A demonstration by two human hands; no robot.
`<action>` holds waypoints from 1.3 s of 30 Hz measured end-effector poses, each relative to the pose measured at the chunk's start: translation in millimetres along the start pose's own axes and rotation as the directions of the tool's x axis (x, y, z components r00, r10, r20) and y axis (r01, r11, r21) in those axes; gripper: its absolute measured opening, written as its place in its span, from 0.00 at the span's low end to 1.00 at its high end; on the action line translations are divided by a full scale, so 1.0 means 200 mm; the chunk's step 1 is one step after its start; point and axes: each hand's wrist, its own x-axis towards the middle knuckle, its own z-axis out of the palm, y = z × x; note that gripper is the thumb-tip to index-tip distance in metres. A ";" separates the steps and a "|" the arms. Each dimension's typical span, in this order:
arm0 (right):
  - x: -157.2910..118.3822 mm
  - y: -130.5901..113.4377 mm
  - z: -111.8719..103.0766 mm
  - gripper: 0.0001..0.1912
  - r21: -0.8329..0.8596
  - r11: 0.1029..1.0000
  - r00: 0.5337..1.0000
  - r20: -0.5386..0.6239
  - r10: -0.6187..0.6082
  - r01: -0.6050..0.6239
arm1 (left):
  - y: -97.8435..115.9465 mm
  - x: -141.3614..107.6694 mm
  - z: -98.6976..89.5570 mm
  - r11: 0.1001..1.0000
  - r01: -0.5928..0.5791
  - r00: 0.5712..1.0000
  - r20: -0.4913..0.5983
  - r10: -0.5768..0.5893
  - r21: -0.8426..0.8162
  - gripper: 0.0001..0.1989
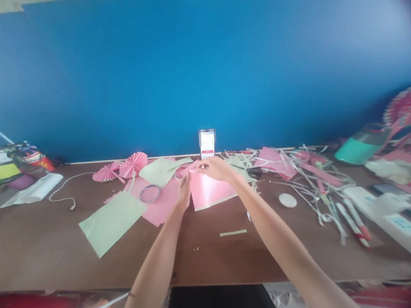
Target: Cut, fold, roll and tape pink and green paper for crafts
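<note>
Pinching pink paper [217,191] near the far edge of the table [129,269], left hand [184,191] and right hand [218,169] both clamped at its top; step judged edge-working, next move calling for steady, even finger pressure.

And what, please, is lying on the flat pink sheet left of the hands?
A ring and parts of two green sheets overlap the pink sheet; whatever they cover is hidden.

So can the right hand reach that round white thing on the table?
Probably yes. The round white thing lies uncovered on the brown table, beside the right forearm, but the right hand seems to hold the pink sheet and would likely need to let go first.
</note>
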 end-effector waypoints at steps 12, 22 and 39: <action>0.00 0.00 -0.01 0.15 0.028 0.999 1.000 0.014 0.015 -0.016 | -0.02 0.00 -0.01 1.000 -0.008 0.996 0.091 0.008 -0.001 0.28; 0.01 0.02 0.00 0.14 0.027 1.000 1.000 -0.013 -0.011 0.012 | 0.01 -0.01 0.00 0.998 -0.052 0.984 0.168 0.054 -0.017 0.28; 0.01 0.02 0.01 0.14 0.044 0.999 1.000 -0.007 0.013 -0.013 | 0.03 -0.02 0.01 0.999 -0.031 0.992 0.119 0.032 -0.010 0.27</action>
